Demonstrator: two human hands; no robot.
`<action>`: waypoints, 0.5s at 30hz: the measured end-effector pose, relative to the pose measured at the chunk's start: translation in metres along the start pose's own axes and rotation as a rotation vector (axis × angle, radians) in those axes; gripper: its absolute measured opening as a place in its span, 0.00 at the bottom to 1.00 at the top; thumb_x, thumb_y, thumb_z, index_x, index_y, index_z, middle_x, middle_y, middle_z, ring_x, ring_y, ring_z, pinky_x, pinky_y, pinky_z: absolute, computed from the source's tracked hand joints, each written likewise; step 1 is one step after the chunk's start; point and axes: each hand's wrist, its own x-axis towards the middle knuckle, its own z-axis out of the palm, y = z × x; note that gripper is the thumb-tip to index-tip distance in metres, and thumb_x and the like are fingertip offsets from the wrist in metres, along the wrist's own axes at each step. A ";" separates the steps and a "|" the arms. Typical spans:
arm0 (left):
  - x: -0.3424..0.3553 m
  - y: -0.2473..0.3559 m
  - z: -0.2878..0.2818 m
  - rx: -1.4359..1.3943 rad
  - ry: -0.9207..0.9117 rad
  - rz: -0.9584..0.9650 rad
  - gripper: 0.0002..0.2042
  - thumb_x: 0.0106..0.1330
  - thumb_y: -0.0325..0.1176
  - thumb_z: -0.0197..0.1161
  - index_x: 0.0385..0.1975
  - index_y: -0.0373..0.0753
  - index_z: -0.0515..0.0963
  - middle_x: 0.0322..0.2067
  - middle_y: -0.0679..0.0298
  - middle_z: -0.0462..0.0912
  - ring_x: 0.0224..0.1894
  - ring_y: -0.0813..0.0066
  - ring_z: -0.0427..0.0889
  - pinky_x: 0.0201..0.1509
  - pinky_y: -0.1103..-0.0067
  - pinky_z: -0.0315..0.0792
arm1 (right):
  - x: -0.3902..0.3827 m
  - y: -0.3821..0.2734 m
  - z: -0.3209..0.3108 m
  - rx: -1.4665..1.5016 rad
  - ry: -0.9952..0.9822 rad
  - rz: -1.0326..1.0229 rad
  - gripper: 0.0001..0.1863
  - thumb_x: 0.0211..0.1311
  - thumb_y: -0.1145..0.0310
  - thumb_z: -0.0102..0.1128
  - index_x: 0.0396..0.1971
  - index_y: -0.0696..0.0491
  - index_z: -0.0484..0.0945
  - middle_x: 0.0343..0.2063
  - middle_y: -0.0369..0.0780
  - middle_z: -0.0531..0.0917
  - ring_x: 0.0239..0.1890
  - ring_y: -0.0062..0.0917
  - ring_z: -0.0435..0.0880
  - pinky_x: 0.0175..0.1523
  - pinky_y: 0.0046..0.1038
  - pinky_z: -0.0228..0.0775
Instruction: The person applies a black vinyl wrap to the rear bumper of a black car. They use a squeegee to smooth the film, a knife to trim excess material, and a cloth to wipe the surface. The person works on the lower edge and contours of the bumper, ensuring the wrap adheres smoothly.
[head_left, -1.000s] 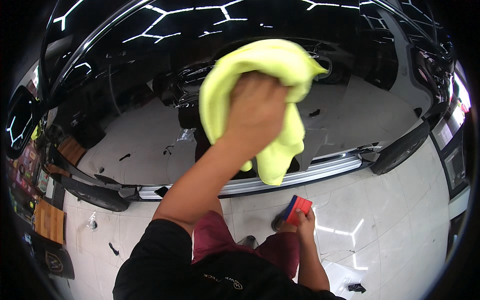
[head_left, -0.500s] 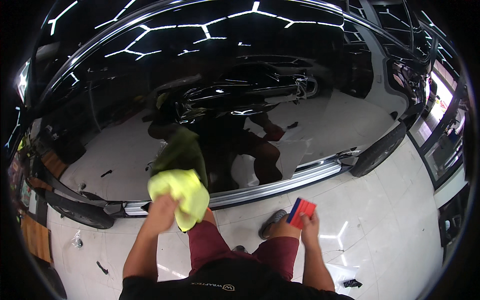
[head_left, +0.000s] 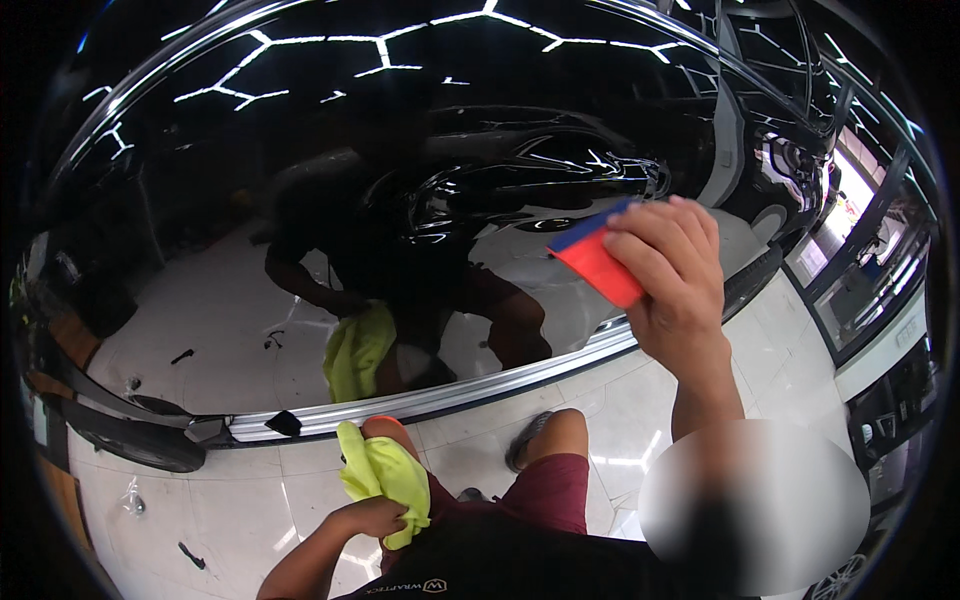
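Red-and-blue squeegee point(head_left: 599, 260) gripped in the right hand point(head_left: 675, 265), plainly the nearer of the two hands, high above the right stretch of the silver running board point(head_left: 480, 381)! Its blue edge slants up rightward before the black door point(head_left: 400, 230), though whether they touch, I can't tell. Below the running board, well apart, the left hand point(head_left: 380, 517) clutches a bunched yellow cloth point(head_left: 390, 472).

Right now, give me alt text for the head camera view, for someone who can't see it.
The right hand holds a flat red-and-blue tool up in front of a glossy black car. Lower down, the left hand grips a yellow-green cloth by maroon shorts, above a pale tiled floor.
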 end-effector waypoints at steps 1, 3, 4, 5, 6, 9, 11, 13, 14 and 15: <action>0.009 -0.004 0.002 0.002 0.044 0.028 0.18 0.68 0.44 0.53 0.42 0.32 0.77 0.33 0.43 0.82 0.39 0.42 0.82 0.45 0.59 0.74 | 0.009 -0.001 0.008 -0.041 -0.005 -0.022 0.18 0.44 0.77 0.66 0.39 0.50 0.79 0.42 0.38 0.81 0.46 0.33 0.79 0.56 0.42 0.65; 0.029 0.003 0.008 -0.001 0.133 0.083 0.18 0.68 0.44 0.53 0.42 0.32 0.77 0.33 0.43 0.82 0.39 0.42 0.82 0.46 0.59 0.74 | 0.024 -0.003 0.023 -0.119 -0.017 -0.070 0.17 0.44 0.75 0.67 0.39 0.49 0.79 0.42 0.37 0.81 0.46 0.31 0.79 0.56 0.40 0.64; 0.034 0.018 0.001 -0.076 0.207 0.141 0.18 0.68 0.44 0.54 0.42 0.32 0.77 0.33 0.43 0.82 0.39 0.42 0.82 0.45 0.59 0.74 | 0.030 0.000 0.031 -0.157 -0.015 -0.098 0.17 0.45 0.75 0.66 0.39 0.49 0.79 0.41 0.36 0.81 0.46 0.31 0.79 0.54 0.38 0.65; 0.037 0.033 -0.009 -0.159 0.290 0.184 0.18 0.68 0.44 0.54 0.42 0.32 0.77 0.33 0.44 0.82 0.39 0.42 0.82 0.45 0.59 0.74 | 0.037 0.000 0.042 -0.151 -0.026 -0.117 0.17 0.45 0.74 0.66 0.39 0.49 0.79 0.41 0.36 0.81 0.46 0.31 0.79 0.54 0.38 0.65; 0.045 0.041 -0.015 -0.168 0.260 0.176 0.18 0.67 0.44 0.55 0.41 0.32 0.77 0.34 0.44 0.83 0.40 0.43 0.82 0.46 0.59 0.74 | 0.044 0.001 0.052 -0.148 -0.041 -0.136 0.16 0.46 0.74 0.66 0.39 0.49 0.79 0.41 0.36 0.81 0.46 0.31 0.79 0.54 0.38 0.65; 0.073 0.038 -0.024 -0.153 0.178 0.174 0.18 0.67 0.45 0.56 0.39 0.33 0.79 0.37 0.45 0.83 0.41 0.46 0.82 0.47 0.60 0.73 | 0.068 -0.007 0.069 -0.159 -0.096 -0.189 0.15 0.48 0.73 0.64 0.39 0.50 0.78 0.39 0.37 0.80 0.43 0.30 0.78 0.50 0.35 0.66; 0.086 0.029 -0.019 -0.105 0.144 0.165 0.20 0.67 0.47 0.56 0.37 0.33 0.79 0.35 0.45 0.83 0.39 0.46 0.82 0.45 0.60 0.73 | 0.078 -0.010 0.081 -0.154 -0.134 -0.208 0.15 0.48 0.73 0.64 0.39 0.50 0.78 0.36 0.37 0.79 0.41 0.30 0.78 0.48 0.34 0.66; 0.087 0.021 -0.028 -0.180 0.061 0.163 0.21 0.67 0.50 0.57 0.36 0.33 0.80 0.33 0.46 0.83 0.37 0.47 0.82 0.43 0.61 0.74 | 0.087 -0.011 0.090 -0.175 -0.210 -0.211 0.14 0.48 0.74 0.63 0.39 0.50 0.78 0.35 0.37 0.79 0.39 0.31 0.78 0.46 0.33 0.66; 0.083 0.022 -0.038 -0.216 0.021 0.164 0.22 0.67 0.51 0.57 0.35 0.34 0.80 0.32 0.47 0.83 0.36 0.47 0.82 0.43 0.62 0.74 | 0.091 -0.011 0.091 -0.187 -0.248 -0.214 0.14 0.49 0.74 0.63 0.38 0.51 0.78 0.34 0.37 0.79 0.39 0.31 0.77 0.45 0.33 0.66; 0.080 0.022 -0.048 -0.254 0.141 0.239 0.22 0.67 0.52 0.59 0.34 0.35 0.81 0.29 0.49 0.83 0.34 0.50 0.82 0.41 0.63 0.74 | 0.094 -0.010 0.091 -0.183 -0.251 -0.210 0.14 0.49 0.75 0.63 0.38 0.51 0.78 0.34 0.37 0.79 0.39 0.31 0.78 0.44 0.33 0.66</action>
